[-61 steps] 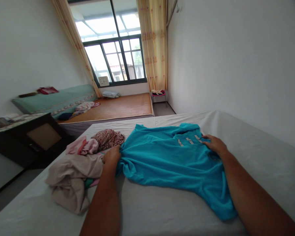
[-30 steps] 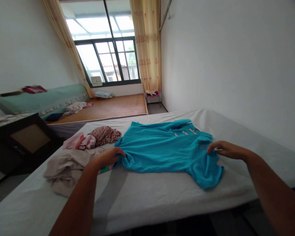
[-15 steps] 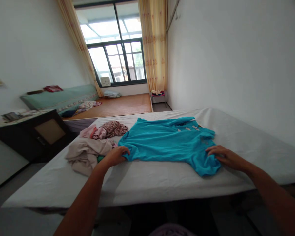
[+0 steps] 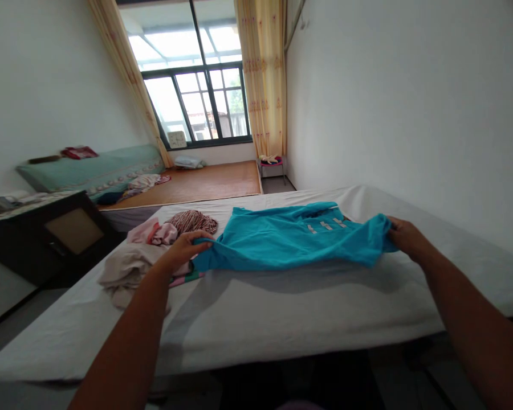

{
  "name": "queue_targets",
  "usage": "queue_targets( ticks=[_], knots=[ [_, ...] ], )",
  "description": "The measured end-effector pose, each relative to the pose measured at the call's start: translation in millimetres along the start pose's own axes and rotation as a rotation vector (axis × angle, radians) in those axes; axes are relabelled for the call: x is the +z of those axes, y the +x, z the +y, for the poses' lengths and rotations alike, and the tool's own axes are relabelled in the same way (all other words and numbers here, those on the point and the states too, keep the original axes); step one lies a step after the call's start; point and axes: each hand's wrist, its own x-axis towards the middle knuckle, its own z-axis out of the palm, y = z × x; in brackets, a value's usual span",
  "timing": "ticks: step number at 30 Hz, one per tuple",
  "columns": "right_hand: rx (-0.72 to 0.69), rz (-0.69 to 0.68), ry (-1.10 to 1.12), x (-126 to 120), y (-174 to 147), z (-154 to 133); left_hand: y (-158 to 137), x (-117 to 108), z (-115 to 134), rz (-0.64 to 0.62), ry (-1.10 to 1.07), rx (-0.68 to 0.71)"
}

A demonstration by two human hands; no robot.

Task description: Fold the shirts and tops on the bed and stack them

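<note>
A turquoise short-sleeved shirt [image 4: 277,239] lies across the white-covered table [image 4: 290,324], its near side lifted off the cloth and casting a shadow. My left hand [image 4: 188,249] pinches the shirt's hem corner at the left. On the right, my right hand [image 4: 406,234] grips the sleeve, held up above the table; its fingertips are partly hidden behind the fabric. The far side of the shirt, with pale tabs near the neck opening, still rests on the table.
Beside my left forearm is a pile of clothes: a beige garment [image 4: 126,270], a pink one [image 4: 151,232] and a brown striped one [image 4: 192,223]. A dark cabinet [image 4: 47,239] stands left. Beyond are a bed [image 4: 214,179] and a wall [image 4: 389,102] at right.
Both hands have risen, raising the near edge of the shirt. The sleeve, which lay flat, is now lifted in my right hand and folded up and away from me.
</note>
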Motion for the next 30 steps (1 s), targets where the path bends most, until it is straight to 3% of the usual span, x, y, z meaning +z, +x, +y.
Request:
queue_targets(
  ticks=[4, 7, 10, 14, 17, 20, 24, 26, 30],
  knots=[
    [0.122, 0.159, -0.352, 18.9, 55.5, -2.4, 59.3, 12.3, -29.1, 0.405, -0.175, -0.101],
    [0.185, 0.147, -0.407, 35.2, 66.8, 20.2, 70.7, 15.6, -64.2, 0.525, -0.128, -0.218],
    [0.151, 0.079, -0.465, 51.4, 58.4, 51.7, 50.1, 11.0, -97.9, 0.409, 0.138, -0.224],
    [0.113, 0.050, -0.605, 67.5, 41.5, 75.0, 15.0, 2.4, -118.7, 0.155, 0.798, -0.169],
    [0.112, 0.145, -0.665, 67.6, 34.7, 75.5, 10.9, -1.2, -110.9, 0.186, 1.025, -0.272],
    [0.231, 0.179, -0.637, 59.2, 30.8, 74.3, 26.1, 4.3, -91.9, 0.204, 0.893, -0.303],
    [0.339, 0.123, -0.584, 54.6, 25.0, 76.3, 50.4, 31.0, -75.6, 0.045, 0.554, -0.252],
    [0.263, 0.117, -0.569, 59.6, 22.1, 74.7, 55.5, 48.0, -75.0, 0.071, 0.476, -0.199],
    [0.003, 0.135, -0.472, 70.5, 20.9, 64.2, 50.9, 62.5, -75.4, 0.284, 0.300, -0.150]
  ],
)
